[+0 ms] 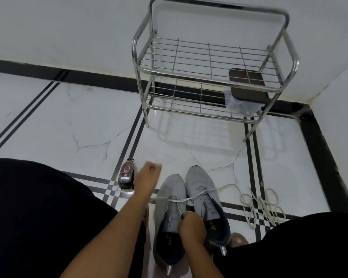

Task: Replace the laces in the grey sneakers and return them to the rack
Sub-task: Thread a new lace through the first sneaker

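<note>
— Where are the sneakers?

— On the tiled floor (pixel 88 121), side by side between the person's knees, toes toward the rack (pixel 213 63). The left sneaker (pixel 172 189) sits a little nearer the camera than the right sneaker (pixel 201 181); they touch along their inner sides.

— And the hands?

— The right hand (pixel 191 227) rests over the left sneaker's tongue, fingers curled, pinching one end of a white lace (pixel 191 197) at the eyelets. The left hand (pixel 149 171) is lifted out to the left, closed into a loose fist. It's blurred; the lace runs taut from the left sneaker toward that side, but I can't tell whether the fist really holds the other end.

— So the lace is threaded?

— It crosses the front of the left sneaker, and a strand runs on over the right sneaker's upper and off to the right. How many eyelets it passes through I can't make out.

— Anything else down there?

— A second lace (pixel 263 207) lies in a loose tangle on the floor just right of the right sneaker. A small dark packet (pixel 127 173) stands on the floor beside the left hand.

— And the rack?

— Steel wire, two shelves, against the wall, well apart from the sneakers. A brown box (pixel 247 85) and a clear bag (pixel 237 105) sit at the right end of its lower shelf.
</note>
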A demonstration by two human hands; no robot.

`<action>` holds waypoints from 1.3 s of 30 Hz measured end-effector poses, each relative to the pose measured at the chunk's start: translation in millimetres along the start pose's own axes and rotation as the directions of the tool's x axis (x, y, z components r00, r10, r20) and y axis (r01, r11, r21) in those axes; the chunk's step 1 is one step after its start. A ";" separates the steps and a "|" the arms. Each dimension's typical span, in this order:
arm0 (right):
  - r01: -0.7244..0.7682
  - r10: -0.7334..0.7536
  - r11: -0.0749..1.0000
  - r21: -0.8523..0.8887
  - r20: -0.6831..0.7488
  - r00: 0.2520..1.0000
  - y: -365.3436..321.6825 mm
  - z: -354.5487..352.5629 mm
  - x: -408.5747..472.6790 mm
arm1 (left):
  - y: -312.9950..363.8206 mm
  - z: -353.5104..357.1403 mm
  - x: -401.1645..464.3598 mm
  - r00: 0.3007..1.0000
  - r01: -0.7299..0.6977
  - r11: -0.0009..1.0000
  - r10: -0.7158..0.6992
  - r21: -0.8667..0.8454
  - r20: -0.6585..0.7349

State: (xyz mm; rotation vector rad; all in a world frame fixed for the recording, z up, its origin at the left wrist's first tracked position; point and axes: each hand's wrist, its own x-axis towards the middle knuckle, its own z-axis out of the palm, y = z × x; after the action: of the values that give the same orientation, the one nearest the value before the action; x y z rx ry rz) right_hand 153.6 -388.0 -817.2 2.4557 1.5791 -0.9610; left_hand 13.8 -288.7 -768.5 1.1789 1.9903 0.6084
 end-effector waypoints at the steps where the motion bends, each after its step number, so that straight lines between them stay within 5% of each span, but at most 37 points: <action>1: 0.007 -0.007 1.000 -0.002 0.002 1.000 0.0 0.0 0.0 | -16.1 15.4 -5.5 0.984 -0.054 0.984 0.023 0.170 0.179; 4: 0.015 -0.014 1.000 -0.021 0.029 0.999 2.7 3.4 1.5 | -55.8 48.8 -25.8 0.934 -0.193 0.844 0.001 0.501 0.357; 8: 0.012 -0.010 0.999 -0.048 0.050 0.999 6.9 5.9 2.1 | -60.7 56.0 -31.3 0.960 -0.159 0.821 -0.001 0.548 0.281; 12: -0.009 0.012 0.999 -0.043 0.067 0.998 9.1 3.1 5.5 | -55.0 50.8 -6.2 0.941 0.004 0.842 -0.186 0.539 0.283; 15: -0.038 0.040 0.999 -0.023 0.089 0.995 9.9 1.6 5.4 | -43.9 34.7 0.9 0.917 0.348 0.929 -0.366 0.126 0.161; 17: -0.066 0.066 0.998 -0.004 0.098 0.993 11.2 1.3 5.1 | -33.7 17.1 9.8 0.883 0.466 0.843 -0.464 -0.269 0.074; 19: -0.082 0.080 0.997 0.013 0.110 0.991 11.9 1.1 4.9 | -25.7 -3.3 24.8 0.854 0.409 0.675 -0.520 -0.614 -0.002; 21: -0.089 0.086 0.996 0.019 0.115 0.990 11.0 0.3 4.3 | -18.4 -21.8 35.0 0.808 0.345 0.571 -0.585 -0.745 -0.075; 23: -0.091 0.088 0.996 0.021 0.115 0.989 10.0 0.3 3.9 | -14.9 -26.7 35.1 0.795 0.375 0.729 -0.570 -0.572 -0.206; 25: -0.088 0.086 0.996 0.012 0.108 0.990 9.1 0.7 3.4 | -13.9 -16.3 22.5 0.952 0.252 0.959 -0.270 -0.130 -0.146; 27: -0.081 0.081 0.997 0.003 0.101 0.992 8.7 1.3 3.5 | -23.5 6.7 6.6 0.984 0.039 0.955 -0.089 0.295 0.156; 30: -0.072 0.072 0.997 -0.002 0.101 0.992 8.8 0.8 4.2 | -50.6 37.7 -13.8 0.933 -0.097 0.830 -0.116 0.549 0.340; 34: -0.077 0.078 0.997 -0.007 0.103 0.992 10.4 0.6 5.3 | -67.2 44.3 -24.2 0.957 -0.012 0.790 -0.168 0.612 0.235; 39: -0.111 0.109 0.994 0.008 0.120 0.987 11.0 1.0 6.8 | -57.0 31.7 -7.6 0.934 0.358 0.927 -0.356 0.112 -0.032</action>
State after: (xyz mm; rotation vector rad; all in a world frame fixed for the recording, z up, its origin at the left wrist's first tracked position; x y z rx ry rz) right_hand 164.3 -388.0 -824.5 2.4160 1.3895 -1.0820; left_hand 10.4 -321.1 -825.6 0.8445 2.2028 0.3156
